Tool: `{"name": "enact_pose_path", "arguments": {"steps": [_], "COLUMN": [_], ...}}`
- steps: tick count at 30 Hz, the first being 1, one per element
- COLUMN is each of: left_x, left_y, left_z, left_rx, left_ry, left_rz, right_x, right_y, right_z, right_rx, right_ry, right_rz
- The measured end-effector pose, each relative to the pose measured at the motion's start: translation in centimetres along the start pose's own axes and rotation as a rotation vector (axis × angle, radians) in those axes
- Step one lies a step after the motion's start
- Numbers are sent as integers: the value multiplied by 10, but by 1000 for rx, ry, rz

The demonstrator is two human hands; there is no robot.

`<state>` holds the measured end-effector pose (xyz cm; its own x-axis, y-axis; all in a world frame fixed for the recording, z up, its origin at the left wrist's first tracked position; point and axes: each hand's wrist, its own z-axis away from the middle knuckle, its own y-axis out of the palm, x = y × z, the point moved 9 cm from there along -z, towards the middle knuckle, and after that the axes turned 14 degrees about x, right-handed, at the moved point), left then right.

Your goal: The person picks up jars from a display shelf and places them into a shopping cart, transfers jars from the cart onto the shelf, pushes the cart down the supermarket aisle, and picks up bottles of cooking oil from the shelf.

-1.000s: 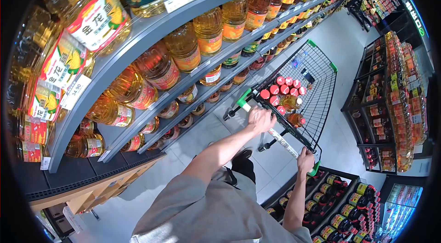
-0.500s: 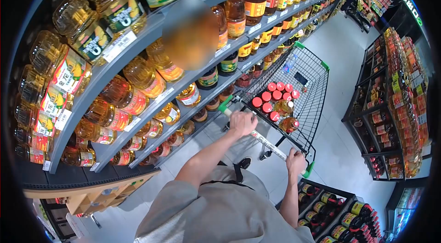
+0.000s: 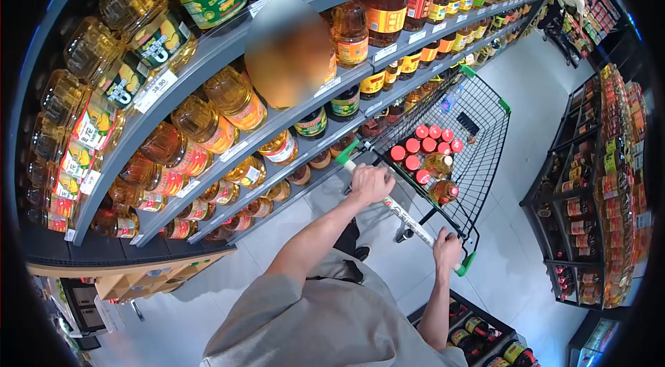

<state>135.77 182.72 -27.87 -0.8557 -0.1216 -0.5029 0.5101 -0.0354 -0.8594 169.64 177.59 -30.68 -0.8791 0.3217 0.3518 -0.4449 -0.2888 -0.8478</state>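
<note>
My left hand (image 3: pixel 372 182) is wrapped round the left part of the white handle (image 3: pixel 407 219) of a shopping cart (image 3: pixel 478 180). Near the handle's right end, my right hand (image 3: pixel 447 246) closes on the same bar. In the wire basket stand several red-capped containers (image 3: pixel 422 132), grouped together. Two bottles of amber liquid lie beside them, one a yellowish bottle (image 3: pixel 438 164) and the other a darker bottle (image 3: pixel 443 191) with a red cap. A dark flat object (image 3: pixel 467 122) and a small bluish item (image 3: pixel 451 99) sit farther forward in the basket.
Shelves (image 3: pixel 208 55) of cooking-oil bottles curve along the left, close to the cart. On the right stands a bottle rack (image 3: pixel 575 201), with another low rack (image 3: pixel 478 339) near my right arm. A person (image 3: pixel 571 3) is far down the tiled aisle (image 3: pixel 516 76).
The cart and my hands have moved forward along the aisle, with both hands still on the handle. The low rack at lower right has slid farther out of view.
</note>
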Motion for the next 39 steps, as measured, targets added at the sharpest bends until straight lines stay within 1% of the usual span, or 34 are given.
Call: {"name": "enact_pose_path", "arguments": {"steps": [3,6,8,11,12,14,17,21,27,28,29,31,33,34,39], "left_x": [-5,-12,-12,-21,-21,-21,-28,-33,-39,-39,-40,-39,-35,-32,-30], "left_y": [2,1,10,6,9,13,9,10,14,13,17,15,21,25,29], "left_z": [-15,-28,-41,-53,-58,-65,-75,-88,-105,-106,-109,-111,-116,-117,-118], "left_rx": [-23,-84,-70,-17,-33,-92,-29,28,-7,-24,7,22,35,60,42], "left_ry": [21,75,109,107,128,165,173,168,216,219,217,195,176,170,117], "left_rz": [14,21,38,6,42,42,50,43,40,37,36,46,78,100,111], "right_x": [3,-3,5,-1,-10,-4,-6,-8,-8,-6,-16,-13,-11,-7,-3], "right_y": [-8,-12,-22,-19,-14,-21,-22,-25,-34,-35,-29,-33,-29,-31,-33], "right_z": [-14,-34,-41,-60,-69,-74,-83,-92,-106,-110,-116,-118,-125,-127,-130], "right_rx": [33,-4,9,42,64,64,119,40,18,26,-23,-27,25,8,26], "right_ry": [21,18,66,88,102,114,164,157,204,202,173,168,155,121,29], "right_rz": [-2,33,47,45,27,14,2,-4,10,26,76,71,33,20,26]}}
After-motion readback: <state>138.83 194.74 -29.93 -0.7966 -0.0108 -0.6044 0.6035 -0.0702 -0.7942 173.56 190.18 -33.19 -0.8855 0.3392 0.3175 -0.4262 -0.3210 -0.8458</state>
